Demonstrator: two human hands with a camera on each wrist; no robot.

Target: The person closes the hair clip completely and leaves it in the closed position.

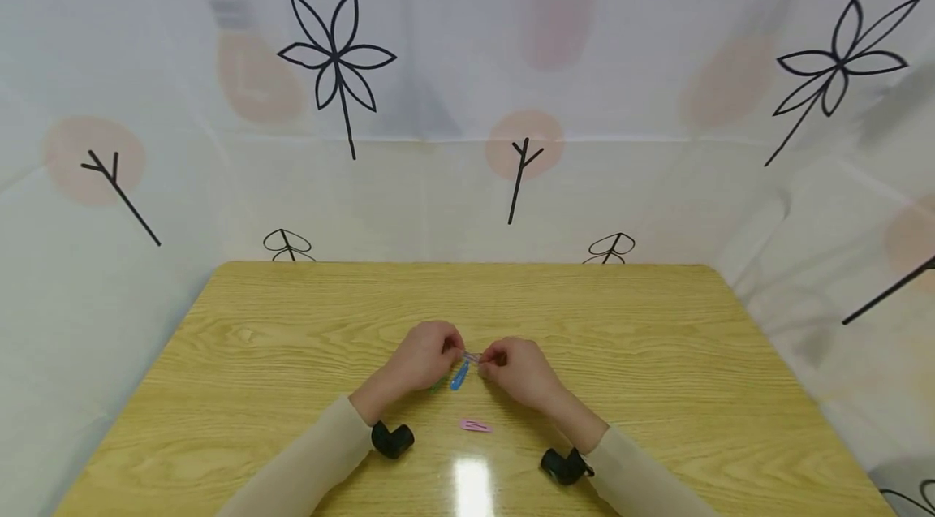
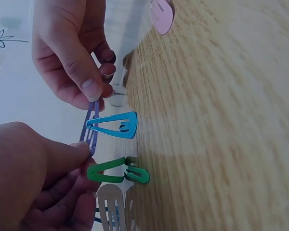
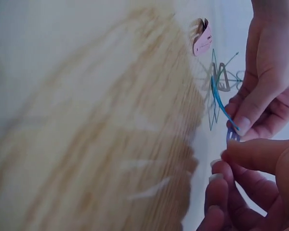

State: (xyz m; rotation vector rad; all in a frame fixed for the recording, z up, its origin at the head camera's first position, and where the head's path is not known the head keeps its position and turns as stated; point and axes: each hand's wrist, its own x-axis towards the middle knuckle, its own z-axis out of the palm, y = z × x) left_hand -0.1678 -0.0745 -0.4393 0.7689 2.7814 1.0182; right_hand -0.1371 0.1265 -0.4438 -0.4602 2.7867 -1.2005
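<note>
Both hands meet above the table around a purple snap hair clip (image 2: pixel 95 139). My left hand (image 1: pixel 427 353) pinches one end of it between thumb and fingers, and my right hand (image 1: pixel 519 367) pinches the other end. A blue snap clip (image 1: pixel 458 377) hangs from the purple clip by its narrow end. In the left wrist view, a green snap clip (image 2: pixel 92 173) shows beside the left fingers, apparently bent open. Below it appears a beige clip (image 2: pixel 106 192) with a dark blue one partly behind it; how these join is unclear.
A pink snap clip (image 1: pixel 476 425) lies on the wooden table (image 1: pixel 292 314), between the forearms and nearer the body. White fabric (image 1: pixel 453 200) printed with plant drawings hangs behind the table and along its sides. A black wrist camera (image 1: pixel 393 441) sits at the left cuff.
</note>
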